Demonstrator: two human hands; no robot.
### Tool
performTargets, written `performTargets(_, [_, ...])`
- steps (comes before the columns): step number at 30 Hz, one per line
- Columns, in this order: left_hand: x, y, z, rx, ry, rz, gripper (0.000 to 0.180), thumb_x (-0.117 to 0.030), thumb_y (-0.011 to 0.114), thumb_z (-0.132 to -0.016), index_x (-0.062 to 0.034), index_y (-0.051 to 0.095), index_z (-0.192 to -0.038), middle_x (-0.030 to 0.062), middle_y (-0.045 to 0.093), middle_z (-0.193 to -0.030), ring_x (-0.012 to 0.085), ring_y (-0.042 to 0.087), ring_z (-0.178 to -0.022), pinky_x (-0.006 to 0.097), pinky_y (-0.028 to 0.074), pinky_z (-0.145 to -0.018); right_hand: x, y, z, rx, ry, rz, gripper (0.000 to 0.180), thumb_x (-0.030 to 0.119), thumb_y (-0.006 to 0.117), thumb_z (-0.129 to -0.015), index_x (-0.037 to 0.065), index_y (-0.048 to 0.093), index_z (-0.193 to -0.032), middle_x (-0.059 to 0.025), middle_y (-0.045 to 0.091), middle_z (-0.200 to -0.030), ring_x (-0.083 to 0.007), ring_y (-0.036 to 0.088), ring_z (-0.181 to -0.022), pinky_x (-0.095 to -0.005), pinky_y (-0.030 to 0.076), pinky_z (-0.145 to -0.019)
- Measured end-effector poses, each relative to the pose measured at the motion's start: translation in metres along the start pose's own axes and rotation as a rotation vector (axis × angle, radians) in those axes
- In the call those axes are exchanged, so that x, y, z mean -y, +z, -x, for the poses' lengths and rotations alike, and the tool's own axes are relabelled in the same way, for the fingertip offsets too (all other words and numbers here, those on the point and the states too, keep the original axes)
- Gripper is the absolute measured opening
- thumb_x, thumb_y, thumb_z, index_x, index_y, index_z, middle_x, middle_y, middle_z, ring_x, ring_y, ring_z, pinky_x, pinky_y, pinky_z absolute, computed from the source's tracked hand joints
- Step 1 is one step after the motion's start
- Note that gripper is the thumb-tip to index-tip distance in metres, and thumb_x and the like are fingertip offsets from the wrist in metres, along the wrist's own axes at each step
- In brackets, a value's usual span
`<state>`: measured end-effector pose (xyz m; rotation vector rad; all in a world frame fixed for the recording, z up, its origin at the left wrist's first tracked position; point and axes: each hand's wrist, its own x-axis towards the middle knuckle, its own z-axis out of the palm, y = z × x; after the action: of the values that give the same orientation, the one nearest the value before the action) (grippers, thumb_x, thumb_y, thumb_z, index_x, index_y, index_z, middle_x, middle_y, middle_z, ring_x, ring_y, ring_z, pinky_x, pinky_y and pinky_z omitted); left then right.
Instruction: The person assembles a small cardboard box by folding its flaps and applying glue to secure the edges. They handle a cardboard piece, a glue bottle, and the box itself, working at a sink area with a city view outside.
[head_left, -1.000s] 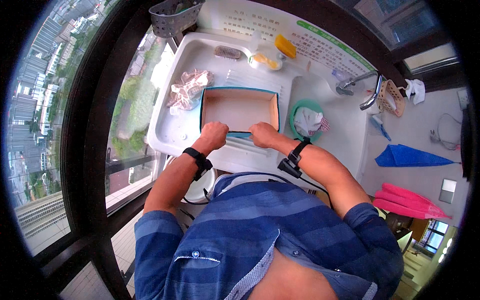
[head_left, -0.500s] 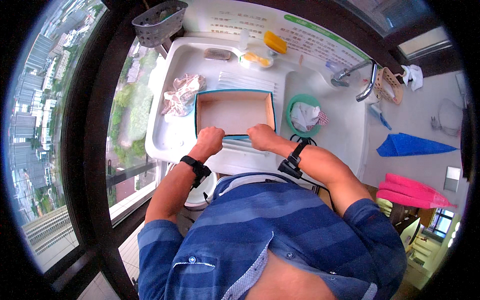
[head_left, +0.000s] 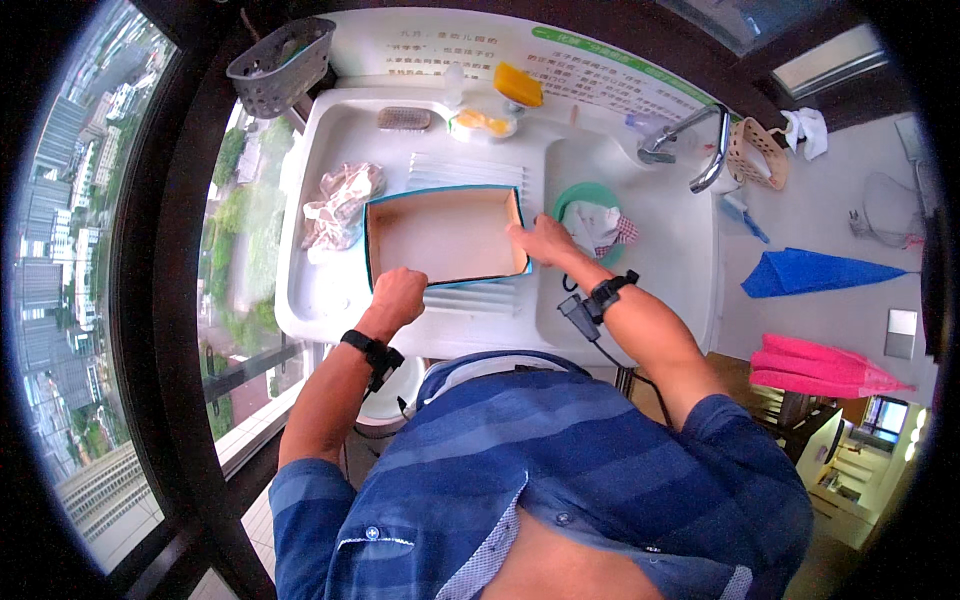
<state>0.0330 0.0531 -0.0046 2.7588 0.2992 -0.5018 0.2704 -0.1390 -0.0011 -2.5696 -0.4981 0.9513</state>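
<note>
An open cardboard box (head_left: 440,235) with a teal outer edge lies on the ribbed drainboard of the white sink unit. Its inside is plain and holds nothing visible. My left hand (head_left: 398,297) is closed on the box's near wall, toward the left corner. The right-hand wall is gripped by my right hand (head_left: 545,241), with the thumb over the rim and the other fingers on the outside. To the left of the box is a crumpled pale cloth (head_left: 345,205). Just beyond my right hand stands a green basin (head_left: 567,200) with white and checked cloths in it.
A metal-topped brush (head_left: 404,119), a bowl with yellow pieces (head_left: 483,123) and a yellow sponge (head_left: 518,85) line the back. The faucet (head_left: 712,165) rises at the right rear. A grey basket (head_left: 282,70) hangs upper left; blue (head_left: 815,273) and pink towels (head_left: 825,367) hang right.
My right hand has shifted from the box's near wall to its right wall. The box is now slightly turned, and my left hand stays on the near wall. The whole view has shifted a little.
</note>
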Motion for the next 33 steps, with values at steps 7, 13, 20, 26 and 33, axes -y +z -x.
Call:
performTargets(7, [-0.002, 0.001, 0.0, 0.002, -0.027, -0.001, 0.015, -0.005, 0.059, -0.073, -0.0059, 0.071, -0.083, 0.0208, 0.068, -0.08, 0.0387, 0.067, -0.08, 0.049, 0.054, -0.074, -0.008, 0.028, -0.046, -0.021, -0.088, 0.1, 0.038, 0.02, 0.057, -0.082, -0.016, 0.064, -0.089, -0.0309, 0.067, -0.083, -0.0378, 0.07, -0.066, -0.0441, 0.058, -0.061])
performTargets(13, [-0.004, -0.005, 0.0, -0.002, -0.022, -0.01, 0.015, -0.004, 0.06, -0.073, -0.0048, 0.072, -0.082, 0.0203, 0.069, -0.083, 0.038, 0.068, -0.081, 0.046, 0.056, -0.074, 0.002, 0.024, -0.043, -0.025, -0.009, 0.077, 0.031, 0.014, 0.057, -0.079, -0.014, 0.064, -0.093, -0.0287, 0.069, -0.085, -0.0369, 0.071, -0.072, -0.0449, 0.059, -0.061])
performTargets(20, [-0.003, -0.005, -0.001, 0.044, -0.018, -0.02, 0.015, -0.005, 0.061, -0.074, -0.0052, 0.071, -0.084, 0.0206, 0.069, -0.081, 0.038, 0.068, -0.08, 0.049, 0.055, -0.073, 0.023, -0.009, -0.051, 0.242, 0.143, -0.224, 0.039, 0.015, 0.058, -0.082, -0.013, 0.06, -0.108, -0.0291, 0.067, -0.097, -0.0382, 0.071, -0.082, -0.0463, 0.06, -0.066])
performTargets(26, [0.001, 0.001, 0.0, 0.009, -0.007, -0.008, 0.013, -0.005, 0.061, -0.073, -0.0049, 0.07, -0.082, 0.0201, 0.068, -0.08, 0.0382, 0.068, -0.079, 0.048, 0.055, -0.072, 0.04, 0.001, -0.059, 0.02, 0.06, 0.06, 0.038, 0.019, 0.058, -0.082, -0.01, 0.063, -0.105, -0.0303, 0.066, -0.107, -0.0403, 0.067, -0.1, -0.044, 0.056, -0.083])
performTargets(33, [-0.002, -0.004, 0.001, 0.002, -0.009, -0.004, 0.013, -0.005, 0.061, -0.074, -0.0052, 0.072, -0.081, 0.0197, 0.069, -0.081, 0.0373, 0.069, -0.078, 0.045, 0.056, -0.071, 0.028, 0.016, -0.064, -0.107, 0.043, 0.089, 0.04, 0.023, 0.057, -0.082, -0.009, 0.065, -0.104, -0.0313, 0.065, -0.107, -0.0415, 0.064, -0.105, -0.0453, 0.052, -0.091])
